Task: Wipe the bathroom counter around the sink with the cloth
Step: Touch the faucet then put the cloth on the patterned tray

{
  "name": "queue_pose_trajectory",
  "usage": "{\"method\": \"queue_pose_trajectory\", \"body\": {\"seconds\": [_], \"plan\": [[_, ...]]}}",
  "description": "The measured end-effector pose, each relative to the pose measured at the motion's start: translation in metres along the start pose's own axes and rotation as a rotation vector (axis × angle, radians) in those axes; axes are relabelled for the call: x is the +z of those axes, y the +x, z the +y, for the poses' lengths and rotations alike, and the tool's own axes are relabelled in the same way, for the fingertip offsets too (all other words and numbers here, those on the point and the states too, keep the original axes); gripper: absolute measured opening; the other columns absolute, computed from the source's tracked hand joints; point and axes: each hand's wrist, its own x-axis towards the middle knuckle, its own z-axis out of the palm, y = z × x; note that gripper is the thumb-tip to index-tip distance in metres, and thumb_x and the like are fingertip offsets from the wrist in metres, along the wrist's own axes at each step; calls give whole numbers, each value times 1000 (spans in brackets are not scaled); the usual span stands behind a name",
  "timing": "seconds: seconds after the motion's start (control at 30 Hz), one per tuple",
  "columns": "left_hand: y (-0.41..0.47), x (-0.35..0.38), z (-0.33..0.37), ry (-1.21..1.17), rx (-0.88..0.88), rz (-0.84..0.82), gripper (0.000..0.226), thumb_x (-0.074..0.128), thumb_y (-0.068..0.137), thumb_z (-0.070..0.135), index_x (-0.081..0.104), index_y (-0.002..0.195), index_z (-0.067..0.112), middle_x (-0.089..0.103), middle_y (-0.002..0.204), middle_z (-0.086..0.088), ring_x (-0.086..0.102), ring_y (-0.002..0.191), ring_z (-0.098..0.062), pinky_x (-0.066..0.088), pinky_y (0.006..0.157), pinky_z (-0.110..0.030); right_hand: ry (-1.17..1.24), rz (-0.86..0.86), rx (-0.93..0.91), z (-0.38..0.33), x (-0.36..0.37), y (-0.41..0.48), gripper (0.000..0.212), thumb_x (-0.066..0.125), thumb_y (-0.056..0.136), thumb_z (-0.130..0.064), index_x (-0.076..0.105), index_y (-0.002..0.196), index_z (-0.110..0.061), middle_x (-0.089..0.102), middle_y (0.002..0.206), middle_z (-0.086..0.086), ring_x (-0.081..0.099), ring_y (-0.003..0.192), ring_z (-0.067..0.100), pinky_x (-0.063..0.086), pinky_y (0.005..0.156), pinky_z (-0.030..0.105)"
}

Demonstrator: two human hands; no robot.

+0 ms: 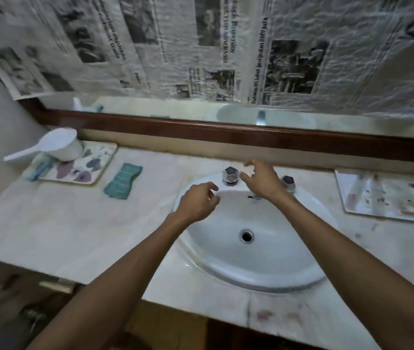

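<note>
A folded teal cloth (123,181) lies on the pale marble counter (74,223), left of the white oval sink (254,261). My left hand (197,202) hovers over the sink's far left rim, fingers loosely curled and empty. Over the back of the sink, my right hand (261,179) is spread open and empty between the left chrome tap knob (230,175) and the right knob (287,183). It hides the spout. Neither hand touches the cloth.
A white plastic water scoop (54,147) rests on a floral tray (79,168) at the far left corner, with a light blue item (38,169) on the tray's left edge. Another tray (388,198) with small items sits at the right. A newspaper-covered mirror with a wooden frame (226,133) stands behind.
</note>
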Motion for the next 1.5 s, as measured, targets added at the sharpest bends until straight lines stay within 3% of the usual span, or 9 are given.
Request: {"method": "queue_pose_trajectory", "body": {"seconds": [0.23,0.33,0.53,0.8,0.97,1.13,1.23,1.3,1.5], "plan": [[-44,-68,-109,38,-95,78,34,58,94,40,63,125,27,73,104,11,63,103,-17,41,76,-30,-66,-118,-64,-96,84,-13,43,60,94,-40,56,129,-16,54,135,7,51,123,30,37,99,37],[-44,-85,-150,13,-150,92,33,58,94,40,62,124,27,70,105,11,62,104,-17,40,76,-30,-76,-193,-82,-124,113,-7,44,59,95,-41,53,131,-16,53,138,7,52,123,26,41,99,38],[-11,-95,-229,2,-248,121,44,57,97,38,56,136,17,57,131,-7,54,121,-25,47,96,-37,-133,-288,-82,-160,172,40,47,56,96,-43,50,134,-15,53,138,8,51,124,27,42,100,38],[66,-105,-321,68,-335,59,52,48,100,31,39,149,17,34,154,-12,41,134,-35,42,103,-44,-109,-351,35,-185,270,116,41,54,96,-45,57,127,-18,63,128,8,56,119,29,45,95,37],[104,-106,-367,14,-331,54,50,47,101,26,41,148,11,38,150,-14,45,130,-35,43,102,-44,-64,-365,157,-196,324,152,40,59,91,-52,65,115,-21,67,119,6,61,112,29,47,90,36],[131,-106,-390,-73,-370,80,40,52,97,22,52,133,3,55,124,-22,52,114,-40,40,93,-40,14,-337,228,-212,364,173,35,67,84,-54,66,94,-21,70,98,1,66,94,25,51,77,34],[146,-114,-395,-124,-382,81,47,54,87,37,62,119,3,58,111,-21,57,103,-37,43,86,-39,47,-274,310,-221,376,184,32,76,76,-50,60,81,-23,69,90,-2,66,85,23,49,72,32],[152,-117,-396,-126,-369,66,44,60,82,38,65,112,5,60,106,-18,59,100,-36,42,82,-37,43,-262,376,-221,380,189,28,79,75,-43,65,85,-20,70,93,0,67,88,25,50,76,32],[164,-129,-402,-147,-356,-30,55,80,80,27,56,127,9,61,115,-16,60,104,-32,44,84,-34,70,-269,513,-227,387,197,20,65,79,-26,70,97,-19,70,108,4,66,102,30,51,87,34]]}}
